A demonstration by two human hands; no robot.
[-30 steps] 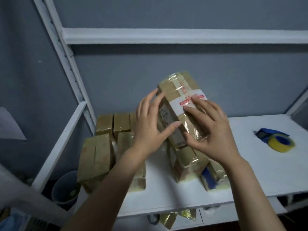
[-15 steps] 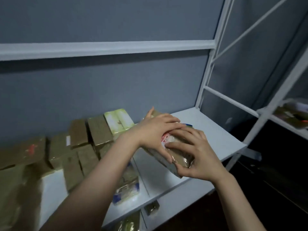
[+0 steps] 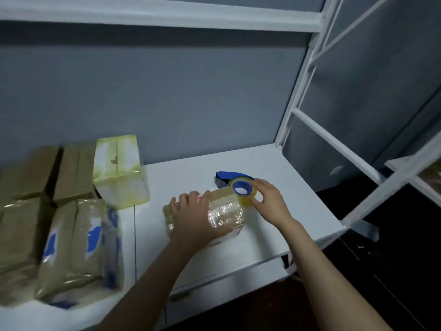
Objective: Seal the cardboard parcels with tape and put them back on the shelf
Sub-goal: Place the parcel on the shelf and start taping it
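Parcel: a brown cardboard parcel (image 3: 224, 213) partly wrapped in shiny clear tape lies flat on the white shelf (image 3: 274, 163), near the front edge, right of centre.
Left grip: the left grip (image 3: 191, 218) lies palm down over the parcel's left half, fingers spread and fairly straight, reaching the far edge. It presses rather than pinches.
Right grip: the right grip (image 3: 267, 201) has its fingers and thumb curled round the yellow roll of the blue tape dispenser (image 3: 238, 185), which touches the parcel's far right corner.
Step in hand: judged to be bringing tape to the parcel for another strip.
Doing it well: keep the left palm's weight on the box so it does not slide on the smooth board. Start the tape on bare cardboard at the corner, draw it straight across the seam, and rub it down before cutting. The film already on looks wrinkled, so a taut pull matters.
Other parcels: a blurred stack with blue patches (image 3: 78, 242) sits near left. Plain brown boxes (image 3: 74, 168) and a pale yellow-wrapped box (image 3: 119, 168) stand far left against the wall, well apart from the working spot.
Room: grey wall (image 3: 191, 91), a white upper shelf board (image 3: 167, 13) overhead, a white rack upright (image 3: 298, 91) at the right and a dark floor beyond. Light is dim.
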